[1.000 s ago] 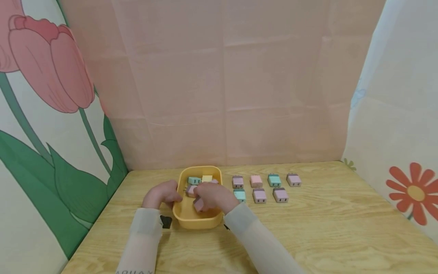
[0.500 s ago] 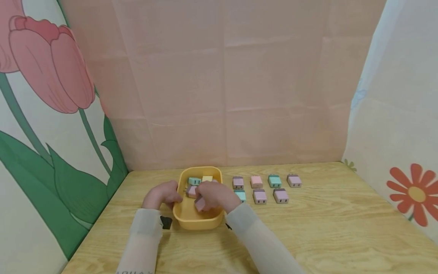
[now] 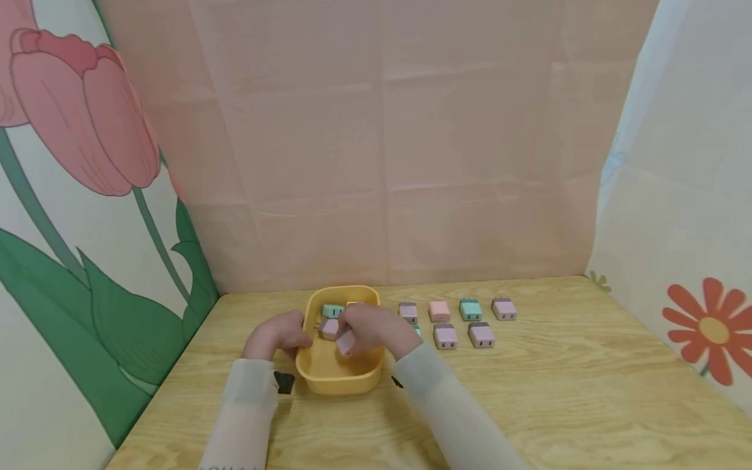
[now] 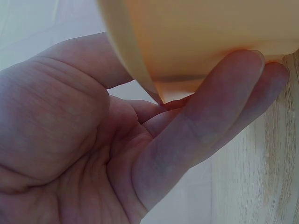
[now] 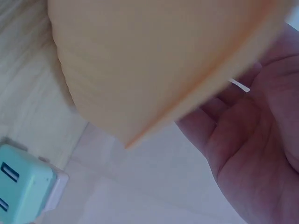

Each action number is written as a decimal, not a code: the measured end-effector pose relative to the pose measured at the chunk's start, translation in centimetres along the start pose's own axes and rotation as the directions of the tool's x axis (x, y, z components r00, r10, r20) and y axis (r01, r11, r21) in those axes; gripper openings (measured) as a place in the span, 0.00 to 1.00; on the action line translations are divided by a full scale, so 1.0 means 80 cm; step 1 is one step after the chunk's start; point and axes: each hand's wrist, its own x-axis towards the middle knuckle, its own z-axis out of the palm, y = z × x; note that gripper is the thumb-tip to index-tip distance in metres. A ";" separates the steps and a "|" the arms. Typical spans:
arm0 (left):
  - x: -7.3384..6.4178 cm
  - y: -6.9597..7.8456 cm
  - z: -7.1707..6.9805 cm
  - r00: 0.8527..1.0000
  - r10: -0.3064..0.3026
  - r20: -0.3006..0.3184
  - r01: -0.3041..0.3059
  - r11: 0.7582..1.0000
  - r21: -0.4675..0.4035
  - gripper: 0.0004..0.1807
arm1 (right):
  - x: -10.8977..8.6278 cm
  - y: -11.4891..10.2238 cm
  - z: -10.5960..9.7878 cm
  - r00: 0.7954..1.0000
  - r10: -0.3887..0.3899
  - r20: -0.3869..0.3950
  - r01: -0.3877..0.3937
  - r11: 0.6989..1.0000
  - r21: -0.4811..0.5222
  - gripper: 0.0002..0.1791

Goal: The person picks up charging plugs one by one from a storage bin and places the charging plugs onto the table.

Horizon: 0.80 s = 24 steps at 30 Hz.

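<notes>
Up a touch goes the right hand (image 3: 376, 328), the held plug (image 3: 346, 342) rising with it, and the yellow plug (image 3: 352, 303) is more covered now! Lettering on the left sleeve (image 3: 242, 405) is cut by the frame edge and can't be read. Right thumb and fingers pinch the held plug, lilac, within the rim of the box (image 3: 337, 386); can't tell if it touches the floor. Left hand (image 3: 281, 331) pinches the box's left wall between thumb and fingers. Also inside: the teal plug (image 3: 333, 311) and a mauve-ended plug (image 3: 329, 329). To the right on the table (image 3: 587, 391), four plugs (image 3: 439, 311) behind, three plugs (image 3: 445, 336) in front, one partly hidden.
</notes>
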 end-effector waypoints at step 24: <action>0.001 -0.001 0.000 1.000 -0.026 -0.001 0.026 1.000 0.001 0.13 | -0.026 0.032 -0.039 0.996 0.024 -0.087 -0.012 0.990 0.139 0.18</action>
